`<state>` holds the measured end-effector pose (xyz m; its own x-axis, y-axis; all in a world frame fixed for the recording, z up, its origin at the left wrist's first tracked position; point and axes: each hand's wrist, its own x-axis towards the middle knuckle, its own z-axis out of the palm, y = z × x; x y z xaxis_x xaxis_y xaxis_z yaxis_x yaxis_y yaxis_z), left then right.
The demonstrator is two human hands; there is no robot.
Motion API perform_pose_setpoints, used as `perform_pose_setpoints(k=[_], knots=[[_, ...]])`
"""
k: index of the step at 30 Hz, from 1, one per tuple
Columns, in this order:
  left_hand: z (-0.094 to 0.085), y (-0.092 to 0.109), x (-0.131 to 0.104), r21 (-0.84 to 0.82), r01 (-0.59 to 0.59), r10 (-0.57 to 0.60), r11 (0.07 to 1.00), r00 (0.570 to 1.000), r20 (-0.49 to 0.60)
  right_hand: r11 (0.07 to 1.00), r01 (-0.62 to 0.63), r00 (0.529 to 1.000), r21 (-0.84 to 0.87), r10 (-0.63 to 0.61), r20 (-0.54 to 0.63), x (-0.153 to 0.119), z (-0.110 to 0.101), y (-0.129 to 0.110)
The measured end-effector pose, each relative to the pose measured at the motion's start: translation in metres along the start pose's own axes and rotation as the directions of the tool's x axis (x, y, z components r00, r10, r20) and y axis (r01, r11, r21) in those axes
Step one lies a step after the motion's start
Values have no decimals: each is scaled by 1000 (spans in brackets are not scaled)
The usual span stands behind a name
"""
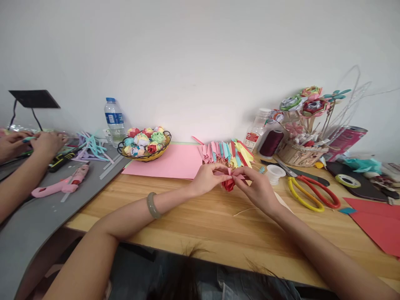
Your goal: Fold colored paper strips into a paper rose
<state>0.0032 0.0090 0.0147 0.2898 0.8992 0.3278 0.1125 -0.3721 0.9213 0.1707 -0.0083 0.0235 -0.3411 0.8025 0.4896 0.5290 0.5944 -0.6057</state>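
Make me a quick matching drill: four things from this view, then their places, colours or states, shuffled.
1. red and pink paper
2. scissors
3. glue gun
4. water bottle

A. lying on the gray surface
B. upright, blue cap
C. between the left hand and right hand
D. yellow and red handles

Pairs: 1-C, 2-D, 3-A, 4-B

Two own hands (pixel 208 179) (pixel 258 188), two co-worker hands (pixel 46 143) (pixel 12 145), two baskets (pixel 156 155) (pixel 301 156), one glue gun (pixel 68 183).

Scissors (pixel 296 176), a glue gun (pixel 66 183) and paper flowers (pixel 142 141) mark a craft workspace.
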Motion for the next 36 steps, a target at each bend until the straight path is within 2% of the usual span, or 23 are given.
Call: perform_pose_setpoints(k=[3,6,10,14,20,25,32,36], knots=[[2,-3,-3,53,-36,38,998,999,-24,998,25,1000,-61,-26,-17,-2,3,0],[3,-2,-5,137,-94,106,986,991,-79,986,106,991,-130,-116,-68,-4,5,-2],[4,-1,-7,218,-240,280,946,944,-176,955,233,953,-183,-262,-151,-7,7,-2],[5,-4,-6,206,-331,373,921,901,-223,949,258,941,-179,-289,-179,-8,9,-2],[6,-7,-7,183,-328,366,927,898,-242,957,224,940,-185,-263,-220,-8,9,-2],[6,-7,-9,218,-327,370,920,907,-202,961,235,949,-145,-259,-181,-7,7,0],[3,-4,-12,406,-293,387,866,906,-171,961,267,959,-72,-273,-80,-4,6,8],[3,-2,-12,524,-309,446,794,881,-156,956,283,958,-79,-286,-34,-3,6,11]])
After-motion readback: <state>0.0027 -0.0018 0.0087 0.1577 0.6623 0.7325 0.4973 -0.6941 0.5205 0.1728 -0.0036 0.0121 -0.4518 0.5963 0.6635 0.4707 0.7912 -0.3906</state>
